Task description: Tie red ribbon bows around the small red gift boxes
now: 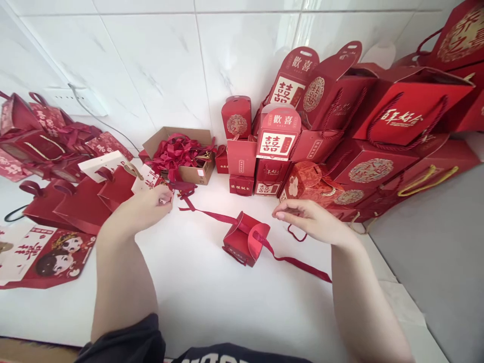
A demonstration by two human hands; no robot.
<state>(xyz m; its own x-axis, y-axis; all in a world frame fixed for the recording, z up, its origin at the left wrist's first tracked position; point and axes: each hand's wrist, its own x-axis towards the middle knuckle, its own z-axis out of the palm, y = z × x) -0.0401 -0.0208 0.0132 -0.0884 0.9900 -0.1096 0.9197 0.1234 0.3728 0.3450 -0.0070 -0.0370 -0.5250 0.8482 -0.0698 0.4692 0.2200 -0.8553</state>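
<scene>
A small red paper box with rounded top flaps sits on the white table between my hands. A dark red ribbon runs through its top, from near my left hand to the lower right. My left hand is closed in a pinch near the ribbon's left end, beside a small white card. What it pinches is too small to make out. My right hand hovers to the right of the box with fingers loosely curled and nothing visible in them.
A brown carton full of red ribbon bows stands behind. Stacked red gift boxes and red bags fill the back right. Flat red bags and a printed card lie at the left. A white tiled wall rises behind.
</scene>
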